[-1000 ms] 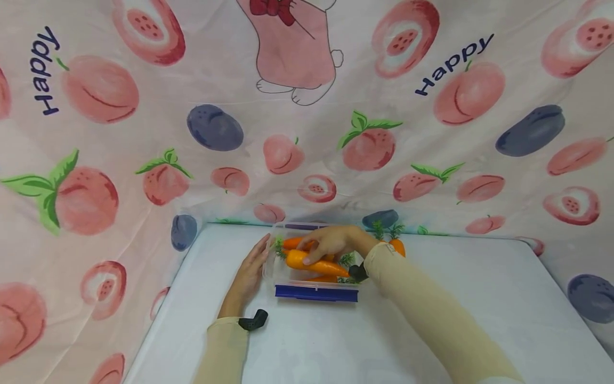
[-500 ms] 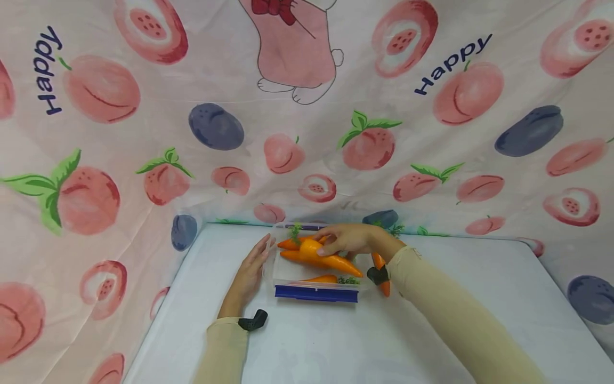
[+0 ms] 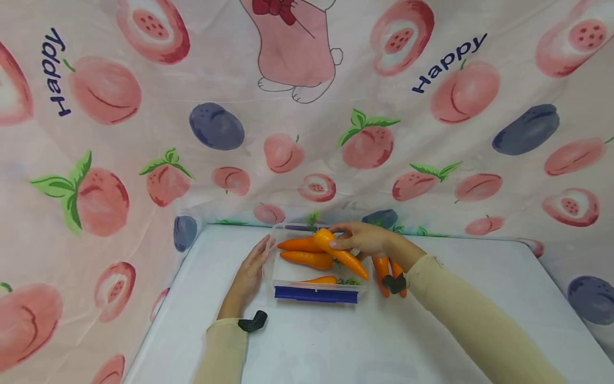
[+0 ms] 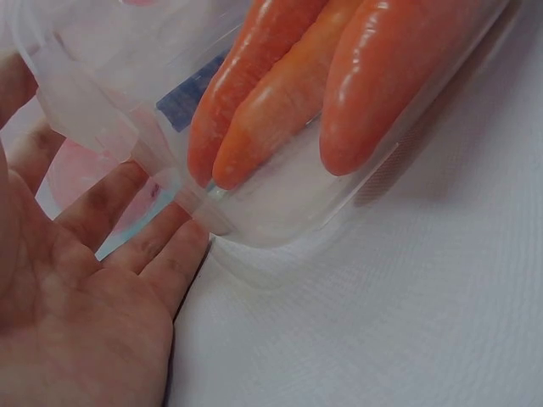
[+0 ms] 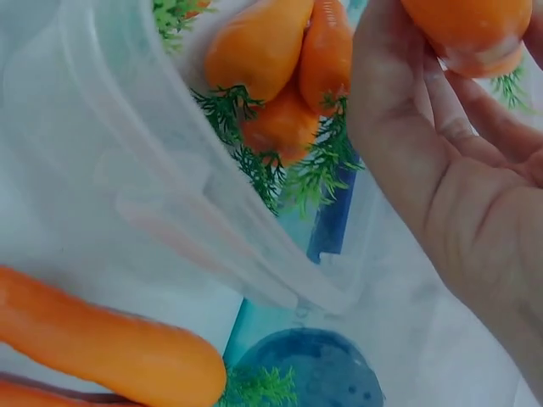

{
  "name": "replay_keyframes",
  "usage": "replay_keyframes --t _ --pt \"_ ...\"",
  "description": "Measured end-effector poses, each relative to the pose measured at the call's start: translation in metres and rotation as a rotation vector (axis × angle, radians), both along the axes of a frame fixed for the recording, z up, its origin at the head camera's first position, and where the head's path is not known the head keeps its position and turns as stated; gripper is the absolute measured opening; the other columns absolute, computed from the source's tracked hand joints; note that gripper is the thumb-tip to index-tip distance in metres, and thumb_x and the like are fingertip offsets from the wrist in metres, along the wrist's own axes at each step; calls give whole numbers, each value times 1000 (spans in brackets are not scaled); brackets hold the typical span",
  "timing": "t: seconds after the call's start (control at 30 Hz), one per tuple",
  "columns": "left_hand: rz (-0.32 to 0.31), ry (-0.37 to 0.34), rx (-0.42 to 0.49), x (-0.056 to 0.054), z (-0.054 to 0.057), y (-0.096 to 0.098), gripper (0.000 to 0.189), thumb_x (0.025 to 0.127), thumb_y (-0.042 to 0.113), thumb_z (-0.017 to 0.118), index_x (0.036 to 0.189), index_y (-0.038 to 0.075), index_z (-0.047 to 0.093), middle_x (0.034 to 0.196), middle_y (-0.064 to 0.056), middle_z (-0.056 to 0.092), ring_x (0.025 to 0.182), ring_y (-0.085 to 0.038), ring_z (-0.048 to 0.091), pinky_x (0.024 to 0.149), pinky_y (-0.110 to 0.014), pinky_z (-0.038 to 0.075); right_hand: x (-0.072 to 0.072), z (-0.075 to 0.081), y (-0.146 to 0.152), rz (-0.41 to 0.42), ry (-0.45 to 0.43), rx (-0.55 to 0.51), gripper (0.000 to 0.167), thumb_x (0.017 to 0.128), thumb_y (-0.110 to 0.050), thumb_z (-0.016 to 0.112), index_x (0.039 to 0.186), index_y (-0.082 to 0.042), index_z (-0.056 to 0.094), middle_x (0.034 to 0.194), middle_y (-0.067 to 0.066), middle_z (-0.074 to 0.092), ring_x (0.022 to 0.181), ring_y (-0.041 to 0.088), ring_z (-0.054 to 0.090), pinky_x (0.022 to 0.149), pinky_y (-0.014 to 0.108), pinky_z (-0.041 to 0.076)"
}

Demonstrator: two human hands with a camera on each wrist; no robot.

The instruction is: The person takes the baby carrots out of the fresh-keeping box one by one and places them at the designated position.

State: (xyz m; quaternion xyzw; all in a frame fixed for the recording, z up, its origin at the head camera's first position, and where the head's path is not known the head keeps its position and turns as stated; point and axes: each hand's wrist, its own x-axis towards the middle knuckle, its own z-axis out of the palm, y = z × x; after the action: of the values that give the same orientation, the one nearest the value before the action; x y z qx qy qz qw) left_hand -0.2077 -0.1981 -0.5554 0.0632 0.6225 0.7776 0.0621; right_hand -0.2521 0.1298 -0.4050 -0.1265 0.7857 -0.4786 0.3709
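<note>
So, head view first: the right hand [image 3: 360,238] has its thumb and fingers curled round the held carrot [image 3: 347,260], a fake-looking orange one. It's tilted over the clear box [image 3: 288,284], fat end up with a green tuft on top, skinny end pointing down and toward the person. Two carrots [image 3: 307,260] lie in the box just left of that hand, and a front carrot [image 3: 321,279] sits nearer the person, by the wall with the blue latch [image 3: 316,294]. Another pair of carrots [image 3: 382,277] is on the bench [image 3: 307,341] outside the box, right under that wrist.

Left wrist view: the left hand [image 4: 93,254] has its fingers pretty much stretched out and spread, tips up against the end wall of the box, not gripping any carrot. Three carrot tips show inside, just past those fingers.

Right wrist view: you get the fat end of the held carrot in the curled fingers, feathery greens behind it. Beyond the wall beside that hand there's a cluster of fat orange ends with greens.
</note>
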Motion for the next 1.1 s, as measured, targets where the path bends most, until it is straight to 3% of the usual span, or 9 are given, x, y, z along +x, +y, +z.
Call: replay_keyframes --t 0.2,0.4,0.6,0.83,1.1 --pt "-2 -5 -8 2 1 -1 54 109 30 47 161 20 34 166 -7 35 159 -21 16 130 -52 -3 3 8 9 -69 8 -36 68 96 -40 70 153 -16 41 139 17 55 115 32 61 90 49 60" --pt "-10 -16 -19 3 2 -2 54 109 32 46 161 22 34 166 -5 34 160 -21 13 130 -52 -3 7 14 19 -110 35 -76 71 98 -40 67 155 -12 35 142 20 54 120 33 61 96 54 57" --pt "-7 -13 -20 2 3 -1 55 109 32 46 161 19 32 166 -6 35 159 -21 13 130 -51 -2 8 12 30 -165 27 -130 71 100 -36 65 157 -9 31 143 23 53 118 33 62 97 53 57" --pt "-12 -20 -18 3 5 1 52 109 34 47 159 27 37 166 -5 35 159 -20 14 129 -53 -4 10 10 48 -227 65 -152 75 100 -39 64 158 -8 27 143 25 51 111 31 63 92 48 60" --pt "-10 -30 -13 2 5 -1 53 109 33 47 160 25 35 167 -6 33 159 -22 15 130 -52 -2 15 10 66 -295 79 -219 77 103 -37 60 161 -6 19 140 25 46 109 27 60 93 43 59"
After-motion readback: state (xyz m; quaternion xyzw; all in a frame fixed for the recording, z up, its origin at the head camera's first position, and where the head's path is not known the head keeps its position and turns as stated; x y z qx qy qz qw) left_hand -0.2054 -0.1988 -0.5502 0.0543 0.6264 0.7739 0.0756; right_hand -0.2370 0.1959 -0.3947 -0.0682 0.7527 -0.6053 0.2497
